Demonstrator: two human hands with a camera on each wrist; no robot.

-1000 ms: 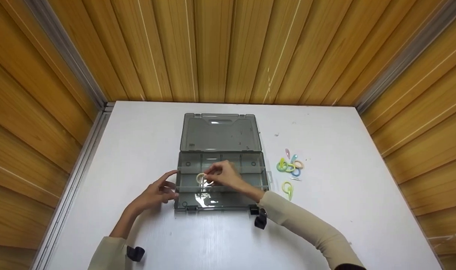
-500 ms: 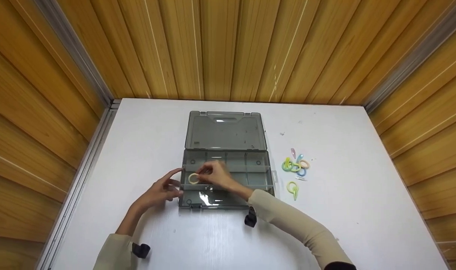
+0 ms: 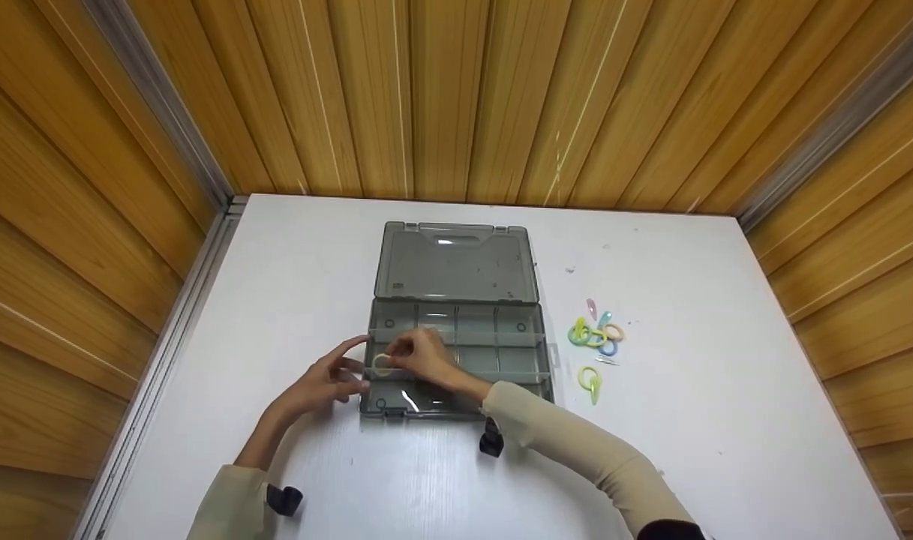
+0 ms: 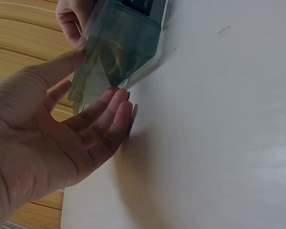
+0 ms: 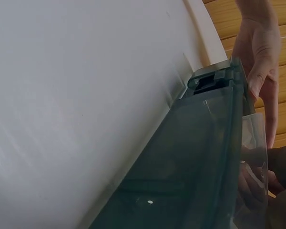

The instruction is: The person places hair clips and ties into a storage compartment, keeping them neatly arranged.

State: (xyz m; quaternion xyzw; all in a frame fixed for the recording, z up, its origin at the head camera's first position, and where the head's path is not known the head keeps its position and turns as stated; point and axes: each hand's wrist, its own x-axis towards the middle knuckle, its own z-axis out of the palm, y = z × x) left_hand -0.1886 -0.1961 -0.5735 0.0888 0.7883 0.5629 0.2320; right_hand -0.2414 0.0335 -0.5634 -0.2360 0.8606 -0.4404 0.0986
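Note:
A smoky grey plastic compartment box (image 3: 456,397) lies with its lid (image 3: 456,262) folded back, clear dividers crossing its tray. My right hand (image 3: 430,360) is down at the middle row and pinches a pale yellow ring (image 3: 381,365) at the row's left end. Seen from the right wrist, that hand is mostly hidden behind the box wall and a clear divider (image 5: 253,143). My left hand (image 3: 322,384) is spread at the box's left side, fingertips touching its edge. In the left wrist view the fingers (image 4: 102,114) are loosely bent against the box corner.
Right of the box lies a small pile of coloured rings and clips, with a peach ring (image 3: 614,332) and a pink clip (image 3: 591,307). Nearer stands a lime ring with a clip (image 3: 590,382). Wood-panel walls (image 3: 441,97) enclose the white table (image 3: 696,390).
My right hand has moved left along the middle row with the pale yellow ring and lowered it into the left end. The left hand stays at the box's edge.

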